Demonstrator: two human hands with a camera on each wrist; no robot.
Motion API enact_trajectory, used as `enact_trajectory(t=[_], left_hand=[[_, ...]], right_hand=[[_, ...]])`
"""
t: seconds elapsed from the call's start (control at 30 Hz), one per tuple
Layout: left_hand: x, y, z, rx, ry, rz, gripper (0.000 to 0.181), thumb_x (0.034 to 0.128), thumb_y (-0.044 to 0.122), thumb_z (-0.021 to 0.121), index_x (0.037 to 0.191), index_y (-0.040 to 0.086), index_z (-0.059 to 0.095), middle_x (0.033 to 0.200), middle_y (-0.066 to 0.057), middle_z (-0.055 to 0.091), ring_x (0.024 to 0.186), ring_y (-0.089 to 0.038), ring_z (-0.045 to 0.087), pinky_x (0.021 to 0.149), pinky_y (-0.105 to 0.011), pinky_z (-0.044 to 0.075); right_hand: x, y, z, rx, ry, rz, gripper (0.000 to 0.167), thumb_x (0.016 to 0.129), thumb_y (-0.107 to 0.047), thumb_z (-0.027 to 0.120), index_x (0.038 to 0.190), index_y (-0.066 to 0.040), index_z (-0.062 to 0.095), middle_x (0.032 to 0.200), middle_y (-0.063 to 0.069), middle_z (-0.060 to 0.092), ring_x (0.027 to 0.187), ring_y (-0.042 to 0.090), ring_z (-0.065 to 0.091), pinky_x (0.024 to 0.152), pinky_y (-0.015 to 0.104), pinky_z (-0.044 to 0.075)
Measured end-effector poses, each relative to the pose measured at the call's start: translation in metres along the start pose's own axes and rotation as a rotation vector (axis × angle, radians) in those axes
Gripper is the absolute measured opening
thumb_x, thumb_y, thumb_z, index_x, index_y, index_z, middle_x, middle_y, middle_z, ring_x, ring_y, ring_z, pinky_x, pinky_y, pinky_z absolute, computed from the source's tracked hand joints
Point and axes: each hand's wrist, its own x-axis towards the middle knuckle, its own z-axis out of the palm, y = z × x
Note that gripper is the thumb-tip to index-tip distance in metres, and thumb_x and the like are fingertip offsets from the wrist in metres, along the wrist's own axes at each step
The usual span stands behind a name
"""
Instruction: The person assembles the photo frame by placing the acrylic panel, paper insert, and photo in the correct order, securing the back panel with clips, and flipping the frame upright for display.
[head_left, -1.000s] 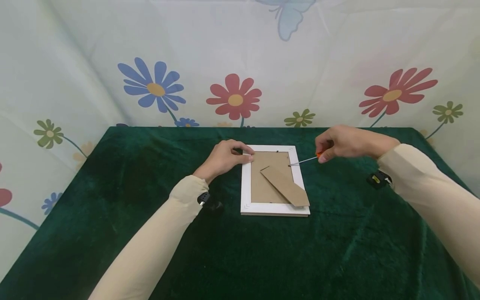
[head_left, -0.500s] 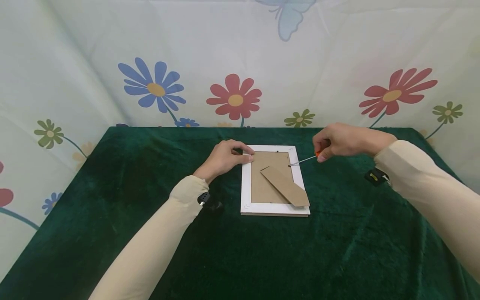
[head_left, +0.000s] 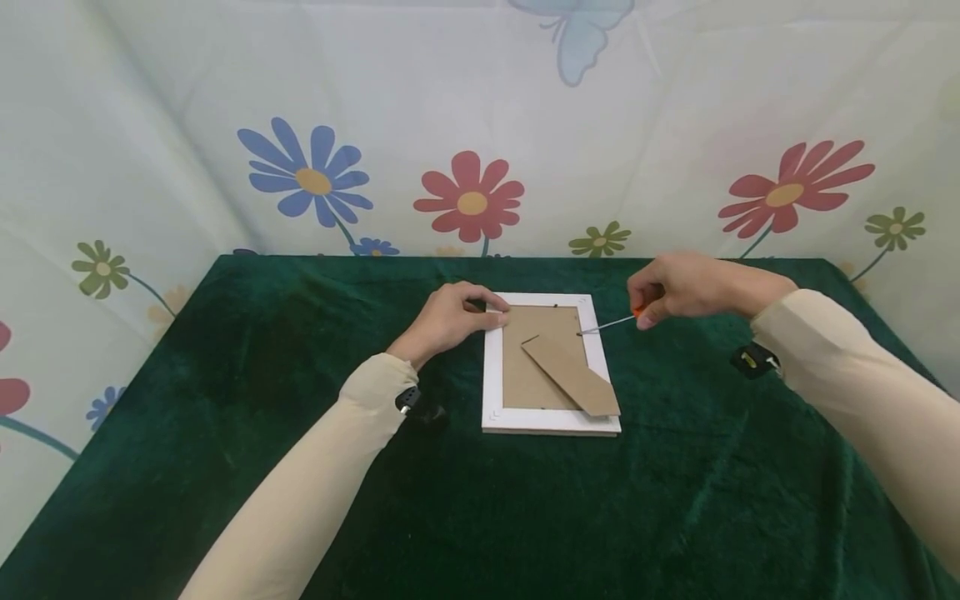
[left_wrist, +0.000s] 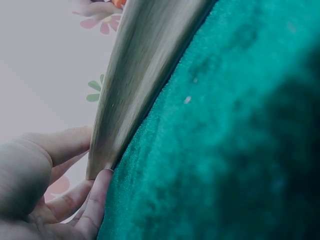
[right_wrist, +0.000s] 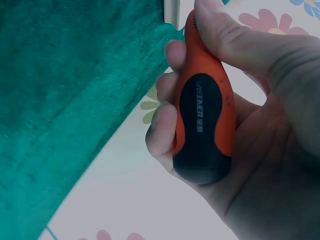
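The picture frame [head_left: 492, 367] lay back side up on the green tabletop [head_left: 450, 517], between the 2 hands. The left hand [head_left: 448, 317] was gripping its far left corner with the thumb and fingers. The right hand [head_left: 675, 287] was grasping the screwdriver [right_wrist: 200, 115] by its orange and black handle, and the shaft reached to a small dark tab [head_left: 579, 334] at the right side of the backing board [head_left: 517, 375].

The step in hand seemed to be the moving of this tab with the tip. To do it well, it was wise to hold the corner firmly, so that the frame could not turn, and to have the shaft low and push with small force. A strong push could make the tip slip and scratch the board or the white border. The stand [head_left: 573, 375] lay obliquely over the board and the lower right of the border, so the shaft needed to pass clear of it.

Some details were hard to make out. The tip was too small to tell whether it sat under the tab or only against it. The front of the frame was hidden below. The left wrist view showed mostly the wooden side, and in the right wrist view the shaft could not be seen.
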Motion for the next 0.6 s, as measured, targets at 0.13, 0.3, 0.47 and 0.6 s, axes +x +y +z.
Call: enact_trajectory(t=[0.13,0.3,0.47,0.6], left_hand=[[0.0,0.0,0.0,0.001,0.003,0.004,0.027,0.0984,0.033,0.079,0.124,0.023,0.079,0.14,-0.005,0.059,0.109,-0.026,0.062,0.097,-0.05,0.056],[-0.001,-0.001,0.001,0.004,0.005,0.006,0.027,0.0983,0.033,0.079,0.124,0.023,0.079,0.139,-0.005,0.06,0.109,-0.026,0.062,0.097,-0.049,0.056],[-0.001,-0.002,0.001,-0.001,0.007,0.007,0.027,0.0982,0.032,0.079,0.123,0.023,0.08,0.14,-0.005,0.06,0.109,-0.026,0.062,0.097,-0.048,0.056],[-0.001,-0.002,0.001,0.0,0.009,0.011,0.027,0.098,0.033,0.079,0.123,0.023,0.08,0.14,-0.005,0.06,0.11,-0.026,0.062,0.097,-0.048,0.057]], right_hand=[[-0.003,0.006,0.004,0.038,0.011,0.011,0.013,0.095,-0.013,0.081,0.102,-0.009,0.071,0.089,0.0,0.067,0.084,0.021,0.059,0.078,0.041,0.051],[-0.005,0.01,0.01,0.066,0.034,0.01,0.013,0.097,-0.013,0.08,0.104,-0.009,0.07,0.092,0.0,0.066,0.086,0.021,0.058,0.08,0.043,0.051],[-0.009,0.013,0.016,0.078,0.063,0.001,0.011,0.097,-0.013,0.079,0.103,-0.011,0.069,0.091,-0.001,0.065,0.086,0.02,0.058,0.079,0.042,0.051],[-0.011,0.013,0.019,0.074,0.087,-0.016,0.011,0.097,-0.012,0.079,0.102,-0.012,0.069,0.091,-0.002,0.065,0.085,0.02,0.058,0.079,0.041,0.051]])
